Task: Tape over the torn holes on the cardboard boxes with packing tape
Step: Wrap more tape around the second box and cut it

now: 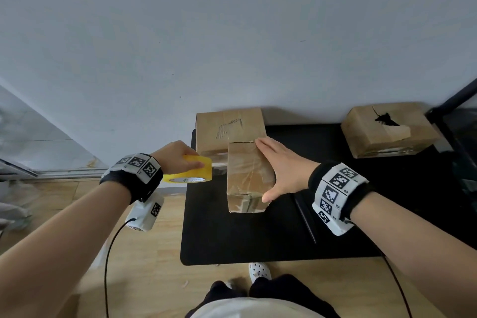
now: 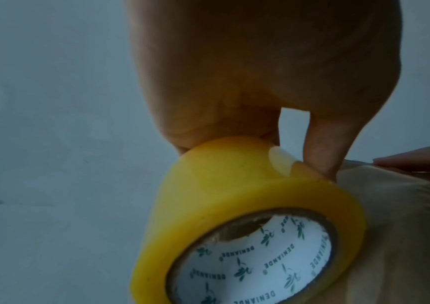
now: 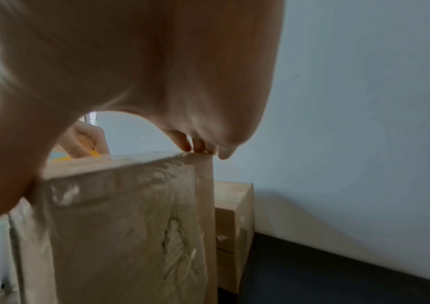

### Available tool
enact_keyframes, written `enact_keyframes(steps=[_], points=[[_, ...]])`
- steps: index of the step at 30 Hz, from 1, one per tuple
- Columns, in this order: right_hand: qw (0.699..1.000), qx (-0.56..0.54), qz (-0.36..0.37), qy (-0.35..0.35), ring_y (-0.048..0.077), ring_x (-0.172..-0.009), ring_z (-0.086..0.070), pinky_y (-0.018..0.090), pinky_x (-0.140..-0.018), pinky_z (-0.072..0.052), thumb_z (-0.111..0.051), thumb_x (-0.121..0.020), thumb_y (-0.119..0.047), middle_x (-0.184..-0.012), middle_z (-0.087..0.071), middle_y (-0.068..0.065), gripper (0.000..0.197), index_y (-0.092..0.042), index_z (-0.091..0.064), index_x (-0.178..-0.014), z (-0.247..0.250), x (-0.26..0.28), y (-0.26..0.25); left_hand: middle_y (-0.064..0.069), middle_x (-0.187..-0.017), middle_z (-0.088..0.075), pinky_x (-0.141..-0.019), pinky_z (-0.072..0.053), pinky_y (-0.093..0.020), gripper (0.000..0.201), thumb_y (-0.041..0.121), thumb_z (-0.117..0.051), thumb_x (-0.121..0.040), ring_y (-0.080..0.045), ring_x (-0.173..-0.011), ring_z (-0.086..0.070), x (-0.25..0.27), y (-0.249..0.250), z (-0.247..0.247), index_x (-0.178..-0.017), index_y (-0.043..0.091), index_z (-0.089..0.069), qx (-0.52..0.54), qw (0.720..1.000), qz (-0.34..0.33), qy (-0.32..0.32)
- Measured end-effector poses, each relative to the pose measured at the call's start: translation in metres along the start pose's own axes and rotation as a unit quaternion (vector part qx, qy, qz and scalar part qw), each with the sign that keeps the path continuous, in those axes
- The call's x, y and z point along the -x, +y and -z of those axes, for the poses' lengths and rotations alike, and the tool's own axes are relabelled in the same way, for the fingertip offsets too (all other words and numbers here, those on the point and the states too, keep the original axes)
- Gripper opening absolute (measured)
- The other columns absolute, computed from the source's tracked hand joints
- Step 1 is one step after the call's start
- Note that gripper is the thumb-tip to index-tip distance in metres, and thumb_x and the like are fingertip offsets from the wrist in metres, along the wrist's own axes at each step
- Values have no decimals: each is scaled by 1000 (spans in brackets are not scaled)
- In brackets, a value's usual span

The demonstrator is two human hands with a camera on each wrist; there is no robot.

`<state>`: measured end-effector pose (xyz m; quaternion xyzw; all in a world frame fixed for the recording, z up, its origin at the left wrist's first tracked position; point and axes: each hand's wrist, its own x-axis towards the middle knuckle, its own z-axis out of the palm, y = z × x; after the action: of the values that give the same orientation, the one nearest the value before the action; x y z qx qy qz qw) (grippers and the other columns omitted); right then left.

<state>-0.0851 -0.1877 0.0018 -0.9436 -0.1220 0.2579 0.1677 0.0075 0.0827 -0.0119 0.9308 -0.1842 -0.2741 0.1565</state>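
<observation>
A tall cardboard box [image 1: 249, 175] stands on the black table [image 1: 258, 235], its top shiny with clear tape. My right hand [image 1: 281, 165] lies flat across that top, fingers at the far edge, thumb hooked over the near right corner [image 3: 3, 197]. My left hand [image 1: 178, 155] grips a yellow roll of packing tape [image 1: 191, 170] just left of the box, thumb on its rim. In the left wrist view the tape roll [image 2: 234, 216] shows its white printed core, and a finger [image 2: 323, 152] touches the box edge. A strip of tape spans from roll to box.
A second box [image 1: 227, 126] with a taped-over tear stands behind, against the wall. A third box [image 1: 387, 129] with an open torn hole sits at the table's far right. A dark thin rod [image 1: 305, 217] lies on the table by my right wrist. Wooden floor lies to the left.
</observation>
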Motion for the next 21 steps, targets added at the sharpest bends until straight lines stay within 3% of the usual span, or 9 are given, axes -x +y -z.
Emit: enact_keyframes(steps=[3, 5, 7, 11, 13, 17, 21], points=[[999, 48, 24, 4, 13, -145, 19, 31, -117, 5, -70, -66, -69, -157, 23, -4, 132, -14, 16, -151, -2, 2, -15, 1, -89, -62, -74, -38, -24, 30, 35, -59, -87, -15, -83, -55, 0, 2, -2, -107, 15, -69, 3, 1000, 3, -6], [994, 82, 52, 42, 11, -144, 21, 29, -115, 9, -50, -76, -76, -156, 26, -2, 117, -14, 17, -150, -9, 1, -30, 1, -87, -62, -71, -38, -22, 29, 35, -59, -87, -15, -81, -55, 1, 1, -3, -105, 15, -70, 12, 1000, 6, -8], [987, 117, 76, 73, 11, -144, 19, 32, -119, 8, -30, -84, -76, -157, 23, 0, 102, -14, 16, -151, -21, -5, -41, 1, -85, -62, -66, -38, -21, 28, 34, -59, -88, -14, -79, -55, 2, 1, -5, -104, 15, -70, 17, 1000, 6, -9], [979, 161, 85, 97, 13, -147, 7, 37, -121, -1, 0, -81, -72, -160, 9, 1, 93, -12, 3, -153, -47, -16, -45, -1, -86, -62, -69, -38, -24, 27, 35, -57, -88, -16, -79, -55, 4, 1, -7, -102, 16, -70, -1, 1000, 11, -4], [978, 160, 78, 106, 14, -148, 6, 36, -121, 0, 2, -82, -73, -161, 8, 1, 92, -14, 3, -153, -50, -16, -40, -2, -84, -62, -66, -38, -24, 27, 36, -56, -89, -17, -78, -55, 4, -1, -8, -100, 14, -70, 1, 1000, 13, 4], [979, 160, 57, 112, 14, -147, 12, 36, -121, 1, 0, -85, -72, -159, 14, 1, 89, -13, 11, -151, -45, -5, -22, -2, -83, -61, -72, -38, -25, 25, 37, -56, -89, -18, -80, -55, 5, -2, -12, -95, 16, -69, 18, 1000, 17, 9], [982, 164, 6, 91, 15, -146, 16, 37, -121, -2, -1, -82, -76, -158, 20, 7, 98, -7, 17, -149, -39, 9, -4, -4, -83, -62, -73, -39, -27, 23, 37, -57, -89, -20, -80, -56, 5, -2, -17, -92, 17, -69, 36, 999, 14, 12]])
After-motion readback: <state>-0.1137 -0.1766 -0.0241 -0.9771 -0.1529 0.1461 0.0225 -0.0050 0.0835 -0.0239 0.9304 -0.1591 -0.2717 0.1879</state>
